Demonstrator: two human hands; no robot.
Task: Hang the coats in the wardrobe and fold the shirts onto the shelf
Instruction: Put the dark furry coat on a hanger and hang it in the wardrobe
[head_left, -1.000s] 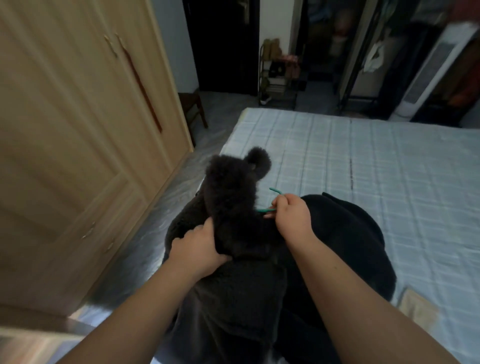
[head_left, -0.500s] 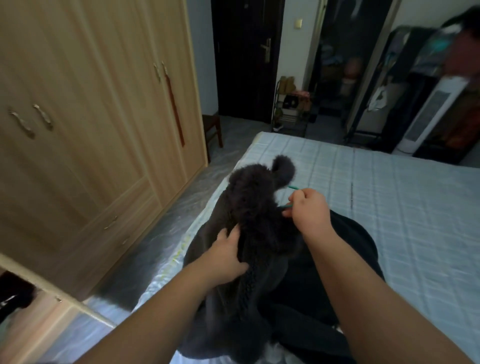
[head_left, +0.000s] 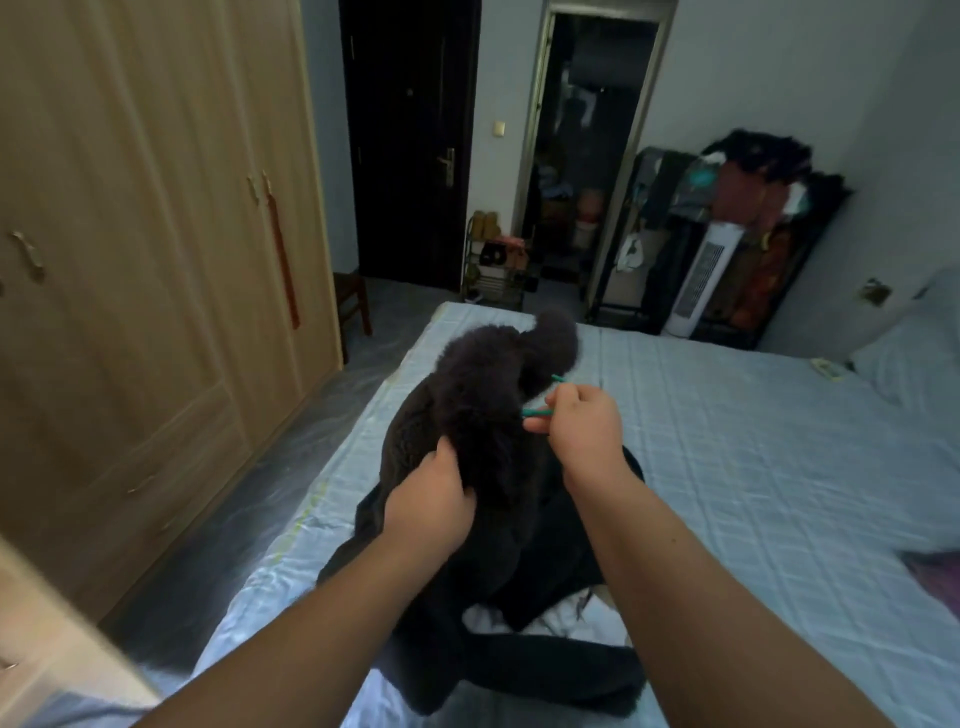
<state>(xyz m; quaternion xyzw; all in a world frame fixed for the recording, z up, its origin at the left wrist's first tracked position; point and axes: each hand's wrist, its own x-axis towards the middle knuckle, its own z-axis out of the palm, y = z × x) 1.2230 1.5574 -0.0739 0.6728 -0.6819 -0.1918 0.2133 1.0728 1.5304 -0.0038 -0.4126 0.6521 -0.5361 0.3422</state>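
Both hands have lifted the dark fluffy coat (head_left: 483, 395) higher off the bed (head_left: 753, 467) than a second ago. Fingers of the left hand (head_left: 434, 501) grip a bunch of the coat's fur. Fingers of the right hand (head_left: 582, 423) pinch a thin green hanger (head_left: 540, 410), mostly hidden behind the coat. The coat's lower part lies crumpled at the near left edge of the bed. The wooden wardrobe (head_left: 156, 260) on the left has its far doors closed.
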